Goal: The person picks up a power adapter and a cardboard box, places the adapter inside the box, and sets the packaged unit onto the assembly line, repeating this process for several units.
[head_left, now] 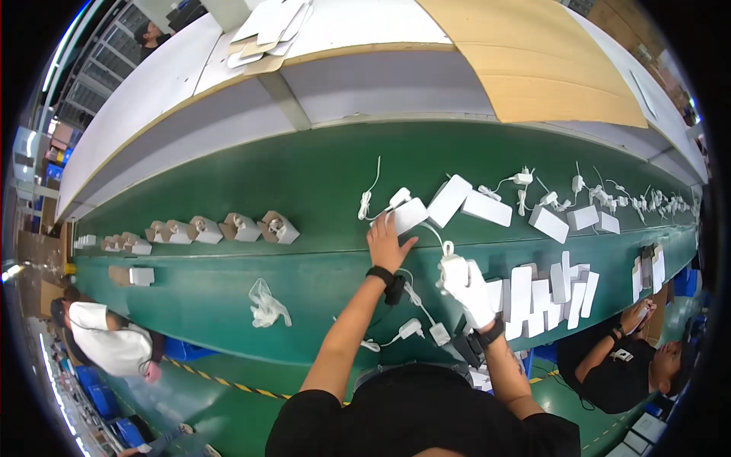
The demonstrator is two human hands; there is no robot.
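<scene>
My bare left hand (387, 247) reaches over the green work surface with fingers spread, its fingertips against the near left end of a white box (410, 216). A white power adapter (400, 198) lies just behind that box. My right hand (466, 289), in a white glove, is closed around a white cable (448, 249), whose looped part sticks up past the fingers. Between my forearms lie a second white cable (413, 295), a small square white adapter (439, 333) and a white plug adapter (410, 328). The glove hides part of the held cable.
White boxes (487, 208) and cabled adapters run along the right. Several upright boxes (521, 301) stand right of my glove. Open boxes (279, 228) with white contents line the left, near a clear plastic bag (266, 305). A raised shelf (365, 57) spans the back; co-workers sit either side.
</scene>
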